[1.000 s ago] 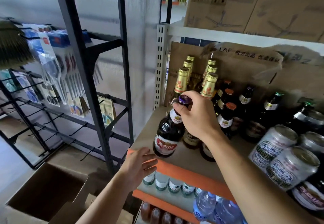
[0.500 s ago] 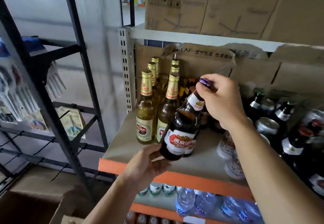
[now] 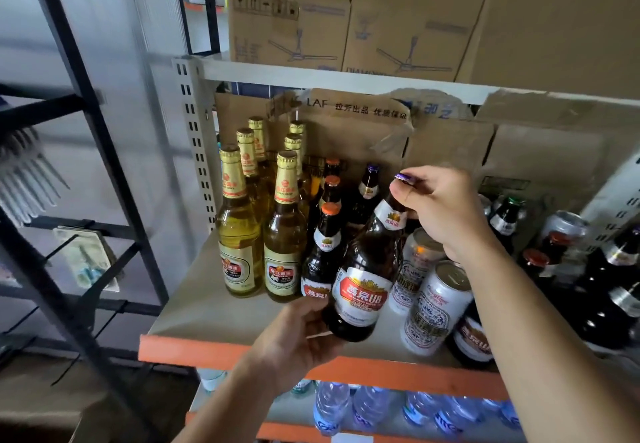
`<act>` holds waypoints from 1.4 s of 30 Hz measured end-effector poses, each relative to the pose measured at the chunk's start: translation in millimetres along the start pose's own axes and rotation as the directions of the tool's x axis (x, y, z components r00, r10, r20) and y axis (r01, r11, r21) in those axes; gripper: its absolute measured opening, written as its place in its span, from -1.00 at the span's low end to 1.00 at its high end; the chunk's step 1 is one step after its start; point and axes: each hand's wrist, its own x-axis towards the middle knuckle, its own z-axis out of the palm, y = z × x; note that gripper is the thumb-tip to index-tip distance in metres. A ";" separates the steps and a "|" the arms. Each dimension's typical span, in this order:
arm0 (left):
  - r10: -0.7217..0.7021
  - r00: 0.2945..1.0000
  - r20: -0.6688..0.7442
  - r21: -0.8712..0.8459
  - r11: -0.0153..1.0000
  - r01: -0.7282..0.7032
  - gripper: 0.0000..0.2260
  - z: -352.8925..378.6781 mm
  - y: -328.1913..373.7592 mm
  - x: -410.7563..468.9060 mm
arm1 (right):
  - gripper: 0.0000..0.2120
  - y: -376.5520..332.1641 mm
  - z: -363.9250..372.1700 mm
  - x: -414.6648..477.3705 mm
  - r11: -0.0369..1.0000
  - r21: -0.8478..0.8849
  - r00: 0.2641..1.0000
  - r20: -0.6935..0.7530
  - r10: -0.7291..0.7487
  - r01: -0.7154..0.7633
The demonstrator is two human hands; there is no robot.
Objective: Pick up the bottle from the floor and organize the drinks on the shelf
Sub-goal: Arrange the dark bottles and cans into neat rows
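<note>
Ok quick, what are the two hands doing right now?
Left hand: holding the bottom of the brown bottle.
Right hand: gripping that bottle's neck.

The tilted brown bottle point(image 3: 363, 295) at the shelf front has a red label reading 燕京U8. Behind the bottles, a torn flap point(image 3: 353, 108) is printed LAF 拉芳出品, then characters too blurred to be sure of. The low bottle point(image 3: 472, 338) at the right shows part of the same label. The can point(image 3: 434, 307) bears red script, unreadable. The top carton point(image 3: 291, 16) carries handling symbols and a ceiling-fan drawing.
</note>
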 end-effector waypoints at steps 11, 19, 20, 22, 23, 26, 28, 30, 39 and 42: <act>-0.001 0.999 -0.048 -0.117 0.993 -0.005 -0.80 24.5 -13.7 31.2 | -0.93 30.8 -9.8 19.1 0.991 -0.095 0.994 -0.059 0.092 -0.097; -0.008 0.992 -0.129 -0.192 0.981 -0.017 -0.82 38.2 -39.3 59.8 | -0.89 60.1 -1.9 37.9 0.981 -0.167 0.996 -0.012 0.093 -0.094; -0.009 0.991 -0.136 -0.196 0.980 -0.018 -0.83 39.4 -41.1 62.7 | -0.91 61.9 0.4 40.0 0.981 -0.169 0.995 0.004 0.095 -0.093; -0.014 0.988 -0.156 -0.209 0.978 -0.019 -0.84 42.2 -44.2 69.6 | -0.91 64.8 4.8 44.6 0.978 -0.191 0.995 0.036 0.092 -0.083; -0.013 0.987 -0.163 -0.217 0.976 -0.023 -0.83 43.2 -45.4 73.5 | -0.90 65.3 7.1 46.4 0.974 -0.214 0.995 0.052 0.087 -0.074; 0.022 0.984 -0.178 -0.237 0.969 -0.064 -0.78 46.2 -49.8 86.9 | -0.85 66.6 12.9 52.0 0.966 -0.252 0.993 0.082 0.086 -0.063; 0.040 0.978 -0.203 -0.229 0.969 -0.087 -0.78 51.7 -53.1 95.6 | -0.85 68.4 14.8 56.2 0.953 -0.294 0.991 0.087 0.105 -0.076; 0.036 0.972 -0.231 -0.216 0.972 -0.088 -0.80 59.0 -55.1 104.4 | -0.86 70.6 16.4 59.8 0.945 -0.315 0.988 0.091 0.128 -0.093; 0.052 0.952 -0.301 -0.189 0.975 -0.113 -0.79 69.0 -49.5 129.7 | -0.85 81.0 26.6 64.9 0.932 -0.341 0.987 0.052 0.151 -0.124; 0.061 0.942 -0.331 -0.217 0.966 -0.139 -0.79 72.6 -48.9 133.3 | -0.84 82.7 31.4 66.5 0.931 -0.346 0.990 0.041 0.138 -0.116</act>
